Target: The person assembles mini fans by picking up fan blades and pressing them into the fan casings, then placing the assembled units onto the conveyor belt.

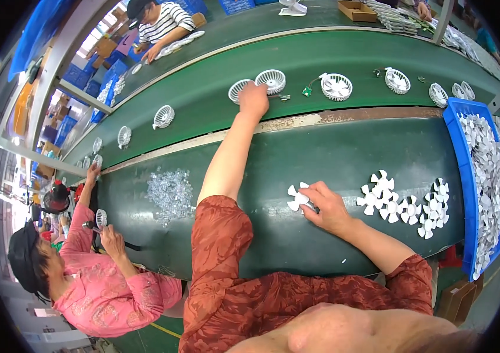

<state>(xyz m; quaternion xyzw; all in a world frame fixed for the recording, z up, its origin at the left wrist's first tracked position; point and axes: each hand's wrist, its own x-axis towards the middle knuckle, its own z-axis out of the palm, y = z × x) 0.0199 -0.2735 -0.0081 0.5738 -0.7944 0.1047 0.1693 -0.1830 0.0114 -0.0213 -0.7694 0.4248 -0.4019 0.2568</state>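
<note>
My left hand (252,101) reaches over the green conveyor belt (203,82), its fingers closed on the edge of a white round fan housing (237,90). Against it stands another fan housing (273,80), with a small wire end beside it; my fingertips are partly hidden between the two. Above the dark green table (262,159), my right hand (327,207) pinches a white fan blade (295,201) by one vane, thumb and fingers together. Right of that hand lies a loose group of white fan blades (391,210).
A blue bin (467,194) full of white fan blades stands at the right. Small clear plastic pieces (170,191) are heaped at the left. More housings, one with a green circuit board (307,91), line the belt. A pink-sleeved co-worker (109,288) sits left; another (165,26) works across the belt.
</note>
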